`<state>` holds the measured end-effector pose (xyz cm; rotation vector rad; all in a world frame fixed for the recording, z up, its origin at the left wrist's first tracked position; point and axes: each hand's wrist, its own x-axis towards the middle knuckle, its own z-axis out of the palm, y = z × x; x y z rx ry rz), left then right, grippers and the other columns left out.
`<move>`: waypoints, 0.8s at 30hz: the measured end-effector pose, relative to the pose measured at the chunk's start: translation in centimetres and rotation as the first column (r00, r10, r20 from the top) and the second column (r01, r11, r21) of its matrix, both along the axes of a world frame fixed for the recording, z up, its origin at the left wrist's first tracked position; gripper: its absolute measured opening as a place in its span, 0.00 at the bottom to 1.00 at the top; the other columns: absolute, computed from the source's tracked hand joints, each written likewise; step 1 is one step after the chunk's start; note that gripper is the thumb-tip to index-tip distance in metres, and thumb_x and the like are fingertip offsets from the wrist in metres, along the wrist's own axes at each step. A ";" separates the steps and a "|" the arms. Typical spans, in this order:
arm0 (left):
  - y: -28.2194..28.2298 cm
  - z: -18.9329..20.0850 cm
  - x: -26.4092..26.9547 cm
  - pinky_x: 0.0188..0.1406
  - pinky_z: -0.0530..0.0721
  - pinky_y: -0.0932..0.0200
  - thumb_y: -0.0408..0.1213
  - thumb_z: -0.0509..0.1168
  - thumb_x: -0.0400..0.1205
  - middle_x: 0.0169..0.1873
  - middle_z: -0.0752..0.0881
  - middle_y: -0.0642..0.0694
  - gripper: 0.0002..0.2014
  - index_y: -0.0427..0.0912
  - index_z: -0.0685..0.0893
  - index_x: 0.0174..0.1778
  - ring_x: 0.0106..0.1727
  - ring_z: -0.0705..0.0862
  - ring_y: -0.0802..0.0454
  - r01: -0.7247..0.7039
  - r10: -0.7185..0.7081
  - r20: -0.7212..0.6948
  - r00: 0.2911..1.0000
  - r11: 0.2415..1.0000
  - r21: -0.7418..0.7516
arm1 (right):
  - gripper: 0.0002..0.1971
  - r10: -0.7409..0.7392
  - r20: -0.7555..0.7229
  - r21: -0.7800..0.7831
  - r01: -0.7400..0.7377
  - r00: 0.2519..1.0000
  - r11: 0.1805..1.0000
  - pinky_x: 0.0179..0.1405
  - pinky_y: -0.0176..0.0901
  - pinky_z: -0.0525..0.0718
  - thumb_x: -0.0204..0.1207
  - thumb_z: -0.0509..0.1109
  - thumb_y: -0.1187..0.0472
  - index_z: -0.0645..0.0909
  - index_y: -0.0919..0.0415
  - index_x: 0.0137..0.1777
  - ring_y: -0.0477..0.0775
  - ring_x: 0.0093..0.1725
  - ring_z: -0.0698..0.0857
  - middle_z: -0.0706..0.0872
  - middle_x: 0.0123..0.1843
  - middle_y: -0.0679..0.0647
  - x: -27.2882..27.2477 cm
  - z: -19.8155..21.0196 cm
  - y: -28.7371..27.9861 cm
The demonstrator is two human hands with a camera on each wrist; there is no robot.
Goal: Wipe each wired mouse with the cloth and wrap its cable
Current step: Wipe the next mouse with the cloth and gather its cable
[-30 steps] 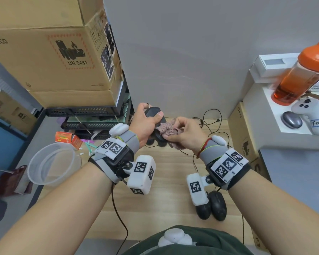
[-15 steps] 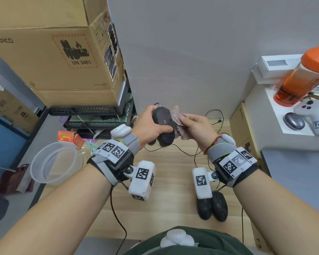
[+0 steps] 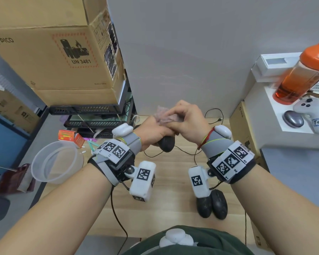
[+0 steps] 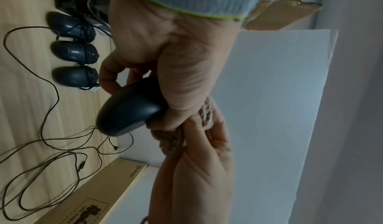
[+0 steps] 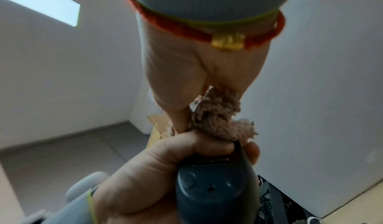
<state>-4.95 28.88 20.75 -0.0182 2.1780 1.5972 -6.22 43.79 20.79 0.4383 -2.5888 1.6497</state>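
My left hand (image 3: 155, 131) grips a black wired mouse (image 3: 166, 144) above the wooden desk, its rounded rear end pointing down toward me. The same mouse (image 4: 128, 109) shows in the left wrist view, and its underside (image 5: 215, 191) in the right wrist view. My right hand (image 3: 186, 120) pinches a pinkish cloth (image 3: 164, 116) and presses it on the front end of the mouse. The cloth (image 5: 217, 117) is bunched between thumb and fingers. The mouse's cable (image 3: 155, 155) hangs loose down to the desk.
Two black mice (image 3: 212, 205) lie side by side near the front right. Three mice with wrapped cables (image 4: 72, 50) sit further back. Loose cables (image 4: 41, 162) sprawl over the desk (image 3: 173, 181). A clear plastic bowl (image 3: 57, 161) sits left; cardboard boxes (image 3: 53, 52) stand behind it.
Both hands have risen; the left hand tipped the mouse so its rear hangs downward. The right hand moved the cloth from the mouse's right side up onto its front end.
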 end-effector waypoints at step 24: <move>-0.5 0.4 0.7 0.29 0.82 0.57 0.19 0.76 0.72 0.40 0.87 0.36 0.22 0.35 0.78 0.59 0.35 0.81 0.45 0.023 -0.031 0.069 0.997 0.993 0.114 | 0.12 0.137 0.066 0.161 -0.146 0.988 0.976 0.40 0.35 0.77 0.64 0.84 0.60 0.88 0.42 0.41 0.37 0.33 0.82 0.81 0.41 0.44 0.1 1.3 0.6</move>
